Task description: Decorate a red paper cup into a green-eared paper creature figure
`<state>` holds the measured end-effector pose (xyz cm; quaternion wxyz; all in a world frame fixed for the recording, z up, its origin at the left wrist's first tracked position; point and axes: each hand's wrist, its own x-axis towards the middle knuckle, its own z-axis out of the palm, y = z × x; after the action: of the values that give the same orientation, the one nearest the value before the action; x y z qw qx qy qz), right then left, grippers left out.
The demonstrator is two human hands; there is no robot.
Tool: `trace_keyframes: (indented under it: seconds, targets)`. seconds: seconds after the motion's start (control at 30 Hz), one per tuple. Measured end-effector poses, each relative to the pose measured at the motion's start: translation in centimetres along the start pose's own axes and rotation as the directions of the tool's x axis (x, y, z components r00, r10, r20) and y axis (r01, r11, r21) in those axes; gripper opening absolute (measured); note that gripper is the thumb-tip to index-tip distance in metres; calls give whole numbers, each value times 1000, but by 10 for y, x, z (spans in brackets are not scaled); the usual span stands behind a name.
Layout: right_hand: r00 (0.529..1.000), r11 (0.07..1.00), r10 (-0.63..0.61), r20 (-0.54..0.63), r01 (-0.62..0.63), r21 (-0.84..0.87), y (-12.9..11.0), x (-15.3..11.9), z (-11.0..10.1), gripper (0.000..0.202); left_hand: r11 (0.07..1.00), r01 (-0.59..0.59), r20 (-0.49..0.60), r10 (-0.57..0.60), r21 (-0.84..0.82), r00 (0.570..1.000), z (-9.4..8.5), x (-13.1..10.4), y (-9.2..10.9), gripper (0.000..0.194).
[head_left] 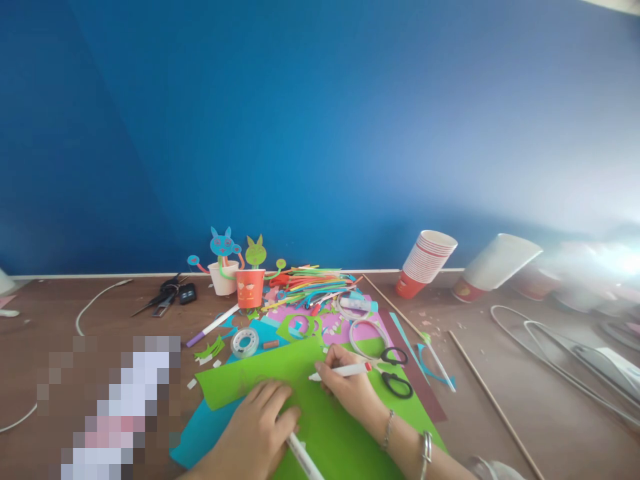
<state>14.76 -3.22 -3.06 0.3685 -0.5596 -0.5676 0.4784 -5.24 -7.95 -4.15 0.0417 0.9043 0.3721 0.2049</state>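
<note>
My right hand (345, 383) is closed around a white marker (352, 369) with a red end, its pale tip close to the bright green paper sheet (334, 433). My left hand (263, 423) rests palm down on this sheet, fingers stretched out along it. A second white marker (306, 459) lies by the left thumb, its upper end hidden there; I cannot tell whether the hand grips it. Beneath the green paper, a blue sheet (193, 437) shows at the left. Black-handled scissors (395, 370) lie just beyond my right hand, their blades partly out of sight.
Two paper cups with cat figures, one white (221, 280) and one red (250, 290), stand at the back. Behind the paper lie a tape roll (245, 342) and a pipe-cleaner heap (315, 287). Stacked cups (427, 263) lean at right, near a wooden stick (493, 400). Keys (170, 293) lie left.
</note>
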Motion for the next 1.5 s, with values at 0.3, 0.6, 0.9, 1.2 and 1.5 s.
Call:
trace_keyframes:
  seconds: [0.3,0.6,0.9,1.2,1.5]
  targets:
    - [1000,1000,1,-6,-1,-15,-1,0,0,22,1000,7,34,-7,-9,999,-1,1,0,23]
    - [1000,1000,2,-8,-2,8,2,1,0,22,998,23,75,-19,-51,997,-7,4,0,22]
    - [999,999,-47,-6,47,17,5,3,3,22,983,58,115,-38,-173,993,-13,9,-2,18]
    - [994,965,-100,-49,109,237,5,4,-1,32,935,318,151,-296,-156,943,-35,22,1,18]
    - [899,929,-176,-401,286,233,-7,3,-5,43,871,318,18,-350,376,937,-49,64,-39,27]
